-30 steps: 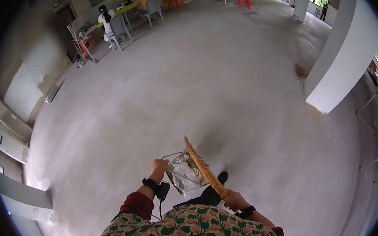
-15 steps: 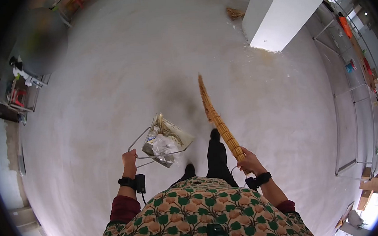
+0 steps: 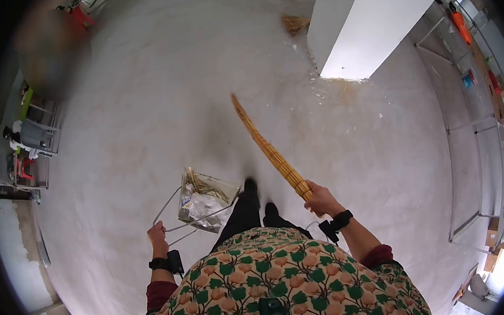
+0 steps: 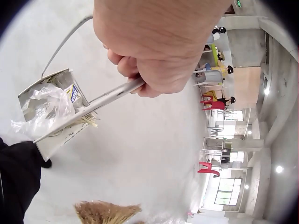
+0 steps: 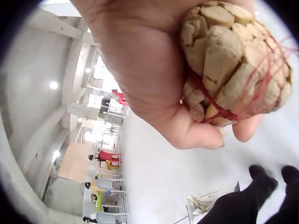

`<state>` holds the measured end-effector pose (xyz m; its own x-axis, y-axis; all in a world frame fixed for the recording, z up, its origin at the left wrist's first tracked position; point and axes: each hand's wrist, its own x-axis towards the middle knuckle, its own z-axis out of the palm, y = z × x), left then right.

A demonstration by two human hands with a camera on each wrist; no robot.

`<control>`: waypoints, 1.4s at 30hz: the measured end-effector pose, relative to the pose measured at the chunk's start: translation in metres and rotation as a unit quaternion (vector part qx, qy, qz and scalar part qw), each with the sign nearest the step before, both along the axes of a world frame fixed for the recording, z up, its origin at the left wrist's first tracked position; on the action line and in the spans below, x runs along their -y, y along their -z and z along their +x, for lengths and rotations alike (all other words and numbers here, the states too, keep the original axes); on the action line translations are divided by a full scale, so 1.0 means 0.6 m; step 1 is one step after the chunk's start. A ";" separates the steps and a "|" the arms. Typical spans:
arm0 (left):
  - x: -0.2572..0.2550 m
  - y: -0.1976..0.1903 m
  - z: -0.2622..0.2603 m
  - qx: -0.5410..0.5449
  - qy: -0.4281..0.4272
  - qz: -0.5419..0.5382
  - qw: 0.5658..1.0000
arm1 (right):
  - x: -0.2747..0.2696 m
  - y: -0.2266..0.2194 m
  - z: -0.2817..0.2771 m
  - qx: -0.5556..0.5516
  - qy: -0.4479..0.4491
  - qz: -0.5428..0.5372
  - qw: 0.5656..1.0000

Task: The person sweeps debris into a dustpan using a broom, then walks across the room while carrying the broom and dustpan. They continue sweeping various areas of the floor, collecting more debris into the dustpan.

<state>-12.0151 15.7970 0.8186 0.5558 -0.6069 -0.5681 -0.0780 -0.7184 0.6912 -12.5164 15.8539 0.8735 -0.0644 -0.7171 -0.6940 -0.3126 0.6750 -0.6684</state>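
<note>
My left hand (image 3: 158,240) grips the bent metal handle (image 3: 177,227) of a dustpan (image 3: 223,188), which hangs in front of my left side. Inside the pan lie a crumpled clear plastic bag (image 3: 201,206), a blue-and-yellow wrapper (image 4: 73,93) and some straw bits. In my right hand (image 3: 322,200) is a straw broom (image 3: 272,156), gripped at its bound end, with the bristles pointing forward and left. The right wrist view shows the cut stalk end of the handle (image 5: 224,51), tied with red string, in the curled fingers. In the left wrist view the broom's bristles (image 4: 105,212) fan out.
A white pillar (image 3: 366,24) stands ahead right, with another straw bundle (image 3: 295,24) and small debris at its base. Metal-framed racks (image 3: 463,129) line the right side. Seated people, grey chairs (image 3: 38,134) and tables are at the left. My shoes (image 3: 250,186) are on the concrete floor.
The view has tilted down and turned toward the pillar. The dustpan has moved left, away from the broom, and its inside shows more. The broom's tip swung right, then back left. Both grips stay.
</note>
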 end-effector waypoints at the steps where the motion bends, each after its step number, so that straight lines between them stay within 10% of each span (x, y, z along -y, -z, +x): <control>1: 0.016 -0.001 -0.013 -0.002 -0.005 0.001 1.000 | 0.017 0.014 -0.012 -0.042 -0.024 -0.012 0.999; 5: 0.124 0.010 -0.067 0.007 0.010 0.016 1.000 | 0.099 0.052 -0.039 -0.205 -0.114 -0.124 0.964; 10: 0.267 0.058 -0.163 -0.004 0.075 0.065 0.995 | 0.210 0.043 -0.132 -0.042 0.040 0.117 0.991; 12: 0.313 0.123 -0.154 0.056 0.286 0.029 0.956 | 0.219 0.064 -0.179 -0.057 0.086 0.131 0.986; 22: 0.524 0.101 -0.389 0.062 0.300 0.095 0.947 | 0.381 0.059 -0.378 -0.053 0.161 0.147 0.974; 30: 0.590 0.122 -0.507 0.065 0.312 0.130 0.939 | 0.596 0.225 -0.470 -0.081 0.137 0.150 0.976; 32: 0.575 0.143 -0.513 0.038 0.288 0.140 0.947 | 0.553 0.397 -0.436 0.030 0.184 0.236 0.954; 34: 0.574 0.150 -0.506 0.055 0.263 0.129 0.954 | 0.540 0.321 -0.309 -0.129 0.036 0.140 0.981; 36: 0.582 0.147 -0.495 0.076 0.232 0.115 0.963 | 0.534 0.245 -0.246 -0.023 0.012 0.183 0.983; 39: 0.586 0.137 -0.492 0.055 0.212 0.142 0.965 | 0.541 0.201 -0.266 0.190 0.008 0.234 0.953; 42: 0.579 0.130 -0.498 0.062 0.220 0.161 0.960 | 0.584 0.121 -0.318 0.047 -0.062 0.209 0.975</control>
<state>-12.3137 15.4498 0.7405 0.3612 -0.6030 -0.7113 -0.4912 -0.7714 0.4045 -12.7071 15.5035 0.8007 0.0815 -0.3680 -0.9263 -0.3595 0.8559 -0.3717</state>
